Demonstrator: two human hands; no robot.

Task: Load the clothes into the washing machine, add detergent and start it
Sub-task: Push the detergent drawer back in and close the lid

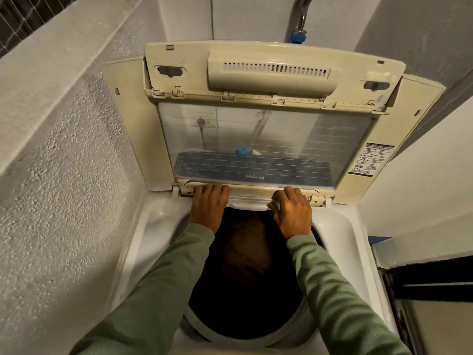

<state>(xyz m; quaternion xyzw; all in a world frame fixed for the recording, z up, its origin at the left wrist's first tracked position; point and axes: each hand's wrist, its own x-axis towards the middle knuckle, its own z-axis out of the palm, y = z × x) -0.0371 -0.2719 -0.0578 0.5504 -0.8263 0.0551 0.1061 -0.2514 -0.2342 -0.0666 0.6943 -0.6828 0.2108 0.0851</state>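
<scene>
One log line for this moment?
lid up | left hand on lid edge | right hand at back rim | dark clothes in drum

Textured wall (64,149) left; blue tap (297,37) above.

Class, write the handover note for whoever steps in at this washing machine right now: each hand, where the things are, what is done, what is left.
Lid: raised, standing open at the back of the washing machine.
Left hand: fingers laid flat on the lid's lower edge.
Right hand: fingers curled at the white rear rim; whether it grips is unclear.
Clothes: dark, lying in the drum.
Done: loading, it seems.
Left: add detergent (none in view), shut the lid, start.
</scene>
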